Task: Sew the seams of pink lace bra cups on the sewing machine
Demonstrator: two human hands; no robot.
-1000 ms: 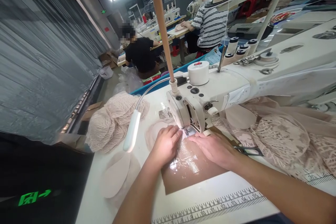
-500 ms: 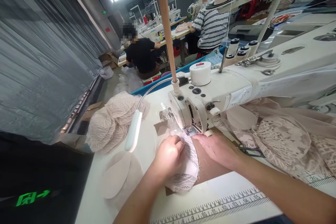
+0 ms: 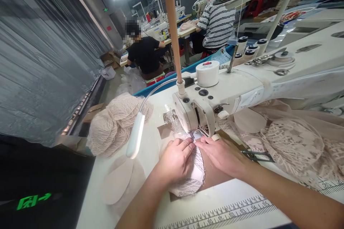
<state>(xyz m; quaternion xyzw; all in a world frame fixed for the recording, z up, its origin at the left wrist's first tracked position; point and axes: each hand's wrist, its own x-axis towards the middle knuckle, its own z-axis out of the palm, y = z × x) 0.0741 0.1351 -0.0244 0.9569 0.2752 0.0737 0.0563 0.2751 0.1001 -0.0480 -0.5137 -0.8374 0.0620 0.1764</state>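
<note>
A rounded lace fabric piece with a pale lining lies under the head of a white sewing machine. My left hand rests on this piece, its fingers curled and pinching the fabric just in front of the presser foot. From the other side, my right hand has its fingers pressed together at the lace edge, their tips close to the left fingertips. The needle area is partly hidden behind the fingers and machine head. A small lamp on a bent metal neck lights the spot.
Stacked lace pieces lie left, with plain round pieces nearer me. More lace and mesh lie right, beside thread cones. A printed ruler runs along the front edge. Two people sit at machines beyond.
My left hand has moved forward toward the presser foot, its fingers reaching further. My right fingertips have shifted slightly left and now meet the left ones. The view has shifted slightly.
</note>
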